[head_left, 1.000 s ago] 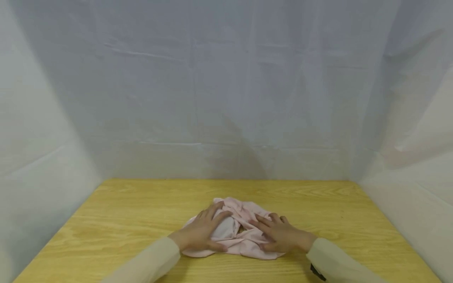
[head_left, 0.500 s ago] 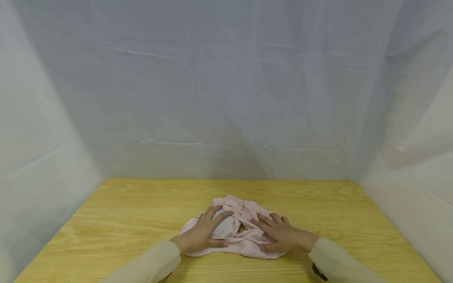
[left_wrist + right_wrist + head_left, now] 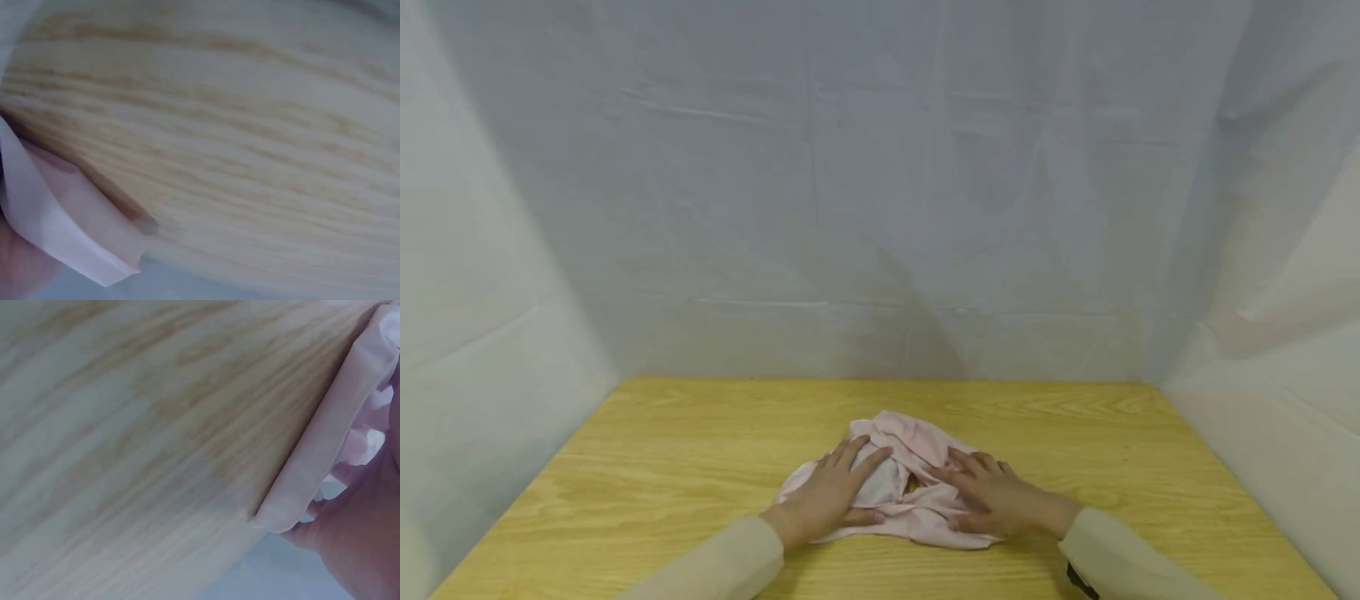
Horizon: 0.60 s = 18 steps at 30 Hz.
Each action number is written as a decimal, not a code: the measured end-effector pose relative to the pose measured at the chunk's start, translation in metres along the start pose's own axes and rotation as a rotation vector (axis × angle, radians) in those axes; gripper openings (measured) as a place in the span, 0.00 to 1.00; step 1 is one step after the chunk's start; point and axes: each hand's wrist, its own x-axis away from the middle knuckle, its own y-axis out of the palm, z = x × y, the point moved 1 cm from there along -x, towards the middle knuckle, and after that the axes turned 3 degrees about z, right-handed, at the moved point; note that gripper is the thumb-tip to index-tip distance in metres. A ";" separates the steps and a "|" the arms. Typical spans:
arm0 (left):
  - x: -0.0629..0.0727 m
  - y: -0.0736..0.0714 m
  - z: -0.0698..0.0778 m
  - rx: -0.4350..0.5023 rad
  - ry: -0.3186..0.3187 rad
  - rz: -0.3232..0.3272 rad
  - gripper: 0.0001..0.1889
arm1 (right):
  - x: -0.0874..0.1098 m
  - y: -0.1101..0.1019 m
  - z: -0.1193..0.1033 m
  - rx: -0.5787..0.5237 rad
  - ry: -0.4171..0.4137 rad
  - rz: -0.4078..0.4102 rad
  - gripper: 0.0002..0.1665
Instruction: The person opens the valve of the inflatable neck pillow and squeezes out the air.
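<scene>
A crumpled pink cloth (image 3: pixel 917 521) lies bunched on the wooden table in the head view, with a pale grey-white patch (image 3: pixel 880 487) showing near its middle. My left hand (image 3: pixel 827 496) rests on its left side, fingers spread and fairly straight, thumb along the near edge. On the right side my right hand (image 3: pixel 996 496) lies over the folds, fingers extended towards the middle. A small gap between the hands shows the table through the cloth. The left wrist view catches a pink fold (image 3: pixel 50 219) beside part of the hand; in the right wrist view a cloth edge (image 3: pixel 319 444) runs along the palm.
The yellow wood-grain table (image 3: pixel 662 467) extends around the cloth on all sides. White sheeting hangs as a back wall (image 3: pixel 880 208) behind it, with further sheets along the left side (image 3: pixel 475 333) and right side (image 3: pixel 1277 333).
The cloth's far edge has shifted slightly away from me, and its near left edge shows less below my left wrist. Both hands stay on the cloth with only slight movement.
</scene>
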 end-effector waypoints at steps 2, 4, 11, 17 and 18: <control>-0.001 0.000 0.000 0.007 0.012 -0.002 0.43 | 0.000 0.001 0.000 0.050 0.003 0.006 0.38; -0.001 -0.002 0.000 0.018 0.020 -0.012 0.43 | 0.000 0.003 0.000 0.095 0.006 0.012 0.38; 0.000 -0.005 0.000 0.043 0.016 -0.045 0.42 | 0.000 0.004 0.000 0.137 0.009 -0.001 0.37; 0.001 -0.008 0.000 0.038 -0.014 -0.081 0.41 | 0.000 0.003 -0.001 0.105 0.007 -0.001 0.38; 0.001 -0.009 0.000 0.040 -0.018 -0.085 0.41 | 0.000 0.003 -0.001 0.100 0.005 0.002 0.38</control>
